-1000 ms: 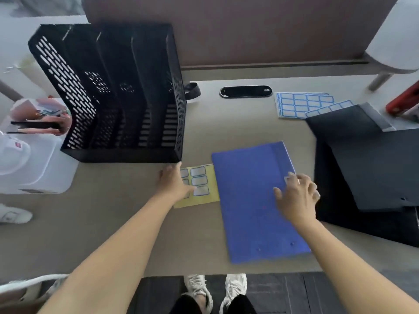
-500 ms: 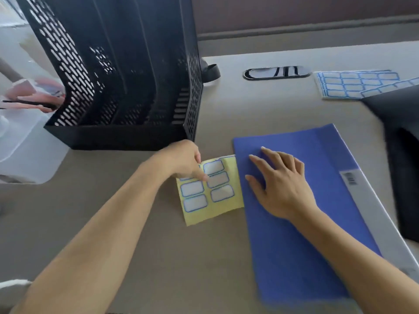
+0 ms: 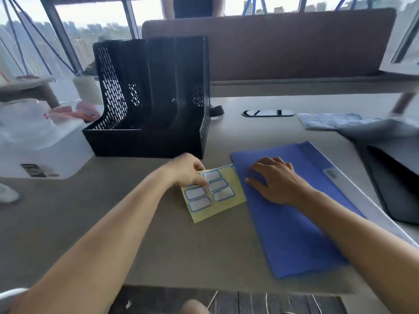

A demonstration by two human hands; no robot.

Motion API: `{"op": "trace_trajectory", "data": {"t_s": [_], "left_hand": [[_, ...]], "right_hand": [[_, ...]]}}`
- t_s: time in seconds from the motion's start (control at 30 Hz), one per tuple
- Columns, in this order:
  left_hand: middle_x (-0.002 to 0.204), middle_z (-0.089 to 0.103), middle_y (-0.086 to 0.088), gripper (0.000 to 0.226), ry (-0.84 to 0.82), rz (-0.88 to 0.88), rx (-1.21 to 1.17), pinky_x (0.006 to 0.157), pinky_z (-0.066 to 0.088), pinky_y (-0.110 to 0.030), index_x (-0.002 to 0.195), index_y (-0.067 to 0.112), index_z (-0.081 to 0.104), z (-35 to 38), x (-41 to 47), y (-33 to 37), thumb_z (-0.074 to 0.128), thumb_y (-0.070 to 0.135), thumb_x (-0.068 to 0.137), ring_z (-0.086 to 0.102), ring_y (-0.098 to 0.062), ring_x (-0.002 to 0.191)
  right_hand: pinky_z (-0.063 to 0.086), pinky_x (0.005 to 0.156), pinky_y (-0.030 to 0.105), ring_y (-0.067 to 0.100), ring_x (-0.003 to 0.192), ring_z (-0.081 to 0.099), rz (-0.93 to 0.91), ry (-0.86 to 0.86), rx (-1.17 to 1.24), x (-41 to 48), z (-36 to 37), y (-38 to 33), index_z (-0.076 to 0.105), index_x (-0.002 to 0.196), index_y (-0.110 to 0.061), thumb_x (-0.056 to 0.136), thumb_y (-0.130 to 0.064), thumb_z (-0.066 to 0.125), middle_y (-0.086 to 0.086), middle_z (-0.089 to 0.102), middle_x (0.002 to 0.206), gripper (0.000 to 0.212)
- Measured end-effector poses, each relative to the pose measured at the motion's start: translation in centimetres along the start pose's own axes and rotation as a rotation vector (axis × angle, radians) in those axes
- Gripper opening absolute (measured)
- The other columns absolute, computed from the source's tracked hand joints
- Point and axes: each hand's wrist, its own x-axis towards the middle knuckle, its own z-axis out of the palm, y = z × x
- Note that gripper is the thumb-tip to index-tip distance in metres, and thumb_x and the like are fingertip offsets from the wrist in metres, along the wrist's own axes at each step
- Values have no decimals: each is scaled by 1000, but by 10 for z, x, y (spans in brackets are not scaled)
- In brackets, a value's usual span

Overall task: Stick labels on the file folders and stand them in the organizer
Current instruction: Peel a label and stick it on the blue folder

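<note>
Left hand [image 3: 189,173] pinching a label on the yellow label sheet [image 3: 214,192], lying on the bench [image 3: 136,234] beside the blue file folder [image 3: 292,211]; right hand [image 3: 277,180] pressing spread and flat on that folder; black organizer [image 3: 154,98] standing just behind.

The organizer [image 3: 156,103] stands on the table [image 3: 136,245], at the back left. In front of it, to the right, lies the label sheet [image 3: 215,193], just beside the left edge of the file folder [image 3: 290,214]. The left hand [image 3: 188,173] rests on the sheet, the right hand [image 3: 278,180] on the folder. More label sheets [image 3: 328,120] lie at the far right, behind a stack of folders [image 3: 394,159].
</note>
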Motion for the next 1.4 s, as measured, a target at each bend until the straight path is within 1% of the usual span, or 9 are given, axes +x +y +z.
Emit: {"op": "trace_trajectory", "data": {"t_s": [0.17,0.3,0.47,0.57,0.77,0.93,1.1,1.27,1.4], "left_hand": [[102,69,3,27,170,12,76,67,44,-28,107,25,64,19,-14,6,71,39,84,62,-17,89],[98,70,3,23,305,53,42,70,48,-31,103,27,66,31,-12,-6,68,43,86,64,-18,88],[89,66,7,16,379,107,-3,69,49,-31,95,28,66,34,0,-20,66,43,89,61,-15,82],[81,66,11,11,409,156,7,56,41,-27,90,30,66,23,7,-22,64,41,91,59,-8,68],[86,69,5,11,485,111,35,56,43,-28,96,28,67,8,9,-35,59,35,93,62,-15,70],[87,69,5,13,513,8,-38,60,49,-30,94,26,68,0,-1,-62,57,33,93,63,-17,73],[74,67,4,14,559,-93,-39,59,50,-31,86,26,67,4,-18,-74,55,31,89,64,-20,68],[89,68,-3,21,639,-190,196,73,45,-34,96,20,68,13,-22,-81,54,35,89,62,-28,86],[106,63,-11,27,689,-279,500,87,40,-45,101,15,64,11,-27,-70,62,36,85,56,-36,102]], "right_hand": [[41,98,43,29,118,52,1,-12,265,-11,-1,-31,69,111,-33,86,-59,49,0,61,115,42],[30,85,36,27,116,45,13,-25,214,-2,9,-47,69,109,-34,89,-50,59,0,56,115,27],[36,93,39,21,101,50,12,3,289,14,15,-49,65,85,-35,88,-39,66,-7,52,101,5],[41,91,41,18,89,53,6,-25,374,22,15,-49,60,71,-38,87,-35,67,-7,57,94,18],[35,57,25,11,61,43,144,12,743,28,1,-65,73,78,-9,88,-23,68,-1,55,67,17],[32,46,22,16,58,42,224,170,816,25,-20,-55,69,71,-16,88,-16,67,2,56,64,17],[40,63,27,13,65,56,315,302,844,3,-9,-22,71,67,-16,88,-13,67,-4,65,65,21],[43,71,37,20,75,58,395,444,1081,-24,1,-2,74,71,-12,60,-40,75,7,69,75,30],[42,67,37,21,72,54,411,467,1095,-38,1,2,72,73,-8,63,-36,75,8,67,73,30]]}}
